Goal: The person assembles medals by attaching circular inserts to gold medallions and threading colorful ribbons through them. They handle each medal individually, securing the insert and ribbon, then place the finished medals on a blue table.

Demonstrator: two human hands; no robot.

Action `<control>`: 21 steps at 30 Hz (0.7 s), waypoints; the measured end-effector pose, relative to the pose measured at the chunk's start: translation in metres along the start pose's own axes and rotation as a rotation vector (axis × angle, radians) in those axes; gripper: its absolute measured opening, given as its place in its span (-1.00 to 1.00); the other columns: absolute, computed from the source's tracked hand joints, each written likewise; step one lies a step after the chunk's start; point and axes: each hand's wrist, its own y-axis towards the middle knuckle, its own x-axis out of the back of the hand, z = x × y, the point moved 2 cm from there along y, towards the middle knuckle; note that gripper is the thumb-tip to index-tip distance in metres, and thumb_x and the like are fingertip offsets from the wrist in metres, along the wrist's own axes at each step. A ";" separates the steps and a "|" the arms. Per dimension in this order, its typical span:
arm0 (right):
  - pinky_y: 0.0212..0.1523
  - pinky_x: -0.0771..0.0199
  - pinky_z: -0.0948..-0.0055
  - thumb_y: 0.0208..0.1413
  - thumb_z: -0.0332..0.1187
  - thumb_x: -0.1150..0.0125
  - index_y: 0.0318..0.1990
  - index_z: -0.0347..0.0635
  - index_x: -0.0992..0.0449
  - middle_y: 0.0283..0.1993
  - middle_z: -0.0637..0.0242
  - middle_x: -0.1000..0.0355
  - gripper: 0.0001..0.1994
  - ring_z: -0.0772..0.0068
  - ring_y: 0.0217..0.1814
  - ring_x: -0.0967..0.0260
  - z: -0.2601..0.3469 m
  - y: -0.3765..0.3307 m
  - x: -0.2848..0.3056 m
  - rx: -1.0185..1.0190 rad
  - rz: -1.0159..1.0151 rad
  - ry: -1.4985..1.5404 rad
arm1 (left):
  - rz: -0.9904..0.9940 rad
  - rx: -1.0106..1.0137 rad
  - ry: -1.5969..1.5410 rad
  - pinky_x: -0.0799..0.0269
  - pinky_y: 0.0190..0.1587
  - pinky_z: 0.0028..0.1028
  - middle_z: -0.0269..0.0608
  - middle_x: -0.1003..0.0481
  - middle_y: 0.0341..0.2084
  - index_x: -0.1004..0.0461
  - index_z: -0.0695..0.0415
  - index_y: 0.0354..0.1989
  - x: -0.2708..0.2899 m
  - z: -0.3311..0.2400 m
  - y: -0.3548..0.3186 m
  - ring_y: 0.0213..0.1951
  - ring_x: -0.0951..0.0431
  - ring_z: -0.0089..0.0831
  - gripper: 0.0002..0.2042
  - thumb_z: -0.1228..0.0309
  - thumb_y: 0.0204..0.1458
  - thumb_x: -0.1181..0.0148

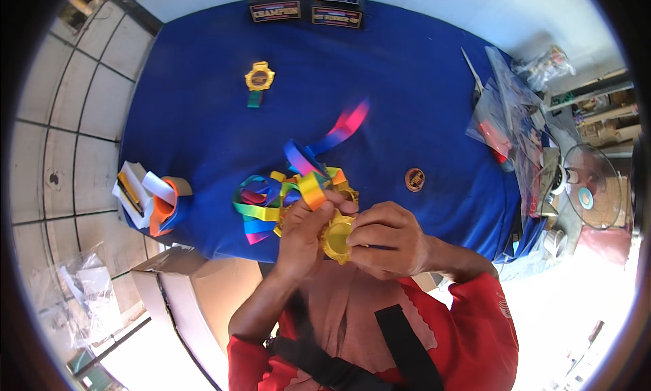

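Note:
Close to my body at the table's near edge, a gold medal (337, 240) is held between my two hands. My left hand (303, 232) is closed on the medal's rainbow ribbon (313, 190) near its top. With bent fingers, my right hand (388, 240) grips the medal's right rim. The ribbon's loose end (349, 123) stretches up and right, blurred by motion. Just beyond my left hand lies a heap of rainbow ribbons (258, 200), with part of another gold medal showing behind my fingers. A round dark disc with an orange-brown print (415, 179) lies right of my hands.
On the blue cloth (203, 133), a gold medal with a green ribbon (260, 78) lies farther off. Two trophy bases (274, 10) stand at the back. Left are a white box (139, 194) and an orange-lined container (173, 204); right, scissors (472, 69) and plastic bags (498, 120).

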 end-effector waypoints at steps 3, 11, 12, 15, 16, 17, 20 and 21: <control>-0.28 -0.53 0.31 -0.11 -0.53 -0.41 -0.26 -0.14 -0.59 -0.17 0.31 -0.52 -0.79 0.21 -0.18 -0.54 -0.012 -0.029 0.027 -0.268 -0.014 -0.002 | -0.123 0.014 0.146 -0.55 0.09 -0.37 -0.22 -0.53 -0.09 -0.47 0.26 0.11 0.001 0.015 0.002 -0.05 -0.62 -0.44 -0.77 0.45 0.39 -0.01; -0.40 -0.45 0.36 0.02 -0.48 -0.43 -0.22 -0.28 -0.62 -0.24 0.20 -0.51 -0.83 0.35 -0.43 -0.48 -0.091 -0.114 0.053 -0.977 -0.209 -0.279 | 0.014 0.141 1.182 -0.52 -0.12 -0.46 -0.22 -0.54 -0.23 -0.50 0.30 -0.05 -0.005 0.079 0.057 -0.07 -0.57 -0.45 -0.77 0.57 0.12 -0.22; -0.41 -0.44 0.37 0.03 -0.48 -0.43 -0.24 -0.29 -0.61 -0.26 0.20 -0.50 -0.84 0.34 -0.45 -0.47 -0.093 -0.119 0.050 -0.936 -0.165 -0.324 | 0.010 0.083 1.262 -0.55 -0.20 -0.40 -0.07 -0.54 -0.23 -0.48 0.26 -0.13 -0.006 0.082 0.062 -0.13 -0.61 -0.35 -0.78 0.55 0.05 -0.30; -0.41 -0.43 0.36 0.02 -0.48 -0.44 -0.29 -0.31 -0.58 -0.29 0.20 -0.48 -0.84 0.34 -0.47 -0.45 -0.099 -0.129 0.047 -1.045 -0.164 -0.226 | 0.056 -0.562 1.961 -0.55 -0.25 -0.36 -0.08 -0.54 -0.31 -0.49 0.25 -0.12 -0.021 0.076 0.060 -0.29 -0.62 -0.28 -0.76 0.51 0.05 -0.35; -0.42 -0.43 0.37 0.03 -0.48 -0.44 -0.31 -0.32 -0.57 -0.29 0.21 -0.49 -0.85 0.37 -0.47 -0.45 -0.099 -0.129 0.049 -1.073 -0.157 -0.210 | 0.005 -0.569 1.947 -0.55 -0.27 -0.37 -0.07 -0.53 -0.32 -0.50 0.25 -0.10 -0.022 0.071 0.060 -0.31 -0.62 -0.27 -0.74 0.49 0.05 -0.37; -0.43 -0.42 0.37 0.04 -0.47 -0.44 -0.33 -0.32 -0.56 -0.29 0.21 -0.49 -0.85 0.40 -0.47 -0.45 -0.100 -0.128 0.053 -1.088 -0.158 -0.199 | -0.037 -0.603 1.929 -0.55 -0.28 -0.37 -0.07 -0.53 -0.32 -0.50 0.25 -0.09 -0.022 0.065 0.061 -0.34 -0.62 -0.27 -0.72 0.48 0.05 -0.39; -0.46 -0.41 0.44 0.12 -0.47 -0.40 -0.35 -0.31 -0.53 -0.28 0.26 -0.52 -0.86 0.53 -0.44 -0.46 -0.092 -0.122 0.061 -1.272 -0.172 -0.014 | 0.023 -0.391 1.638 -0.54 -0.29 -0.39 -0.06 -0.53 -0.27 -0.51 0.24 -0.06 -0.023 0.051 0.063 -0.31 -0.62 -0.26 -0.70 0.46 0.06 -0.40; -0.47 -0.41 0.48 0.15 -0.47 -0.38 -0.35 -0.30 -0.52 -0.27 0.28 -0.53 -0.87 0.58 -0.43 -0.47 -0.087 -0.119 0.063 -1.382 -0.172 0.056 | 0.028 -0.184 1.520 -0.54 -0.28 -0.39 -0.05 -0.53 -0.24 -0.51 0.24 -0.04 -0.022 0.051 0.063 -0.28 -0.63 -0.26 -0.69 0.46 0.06 -0.40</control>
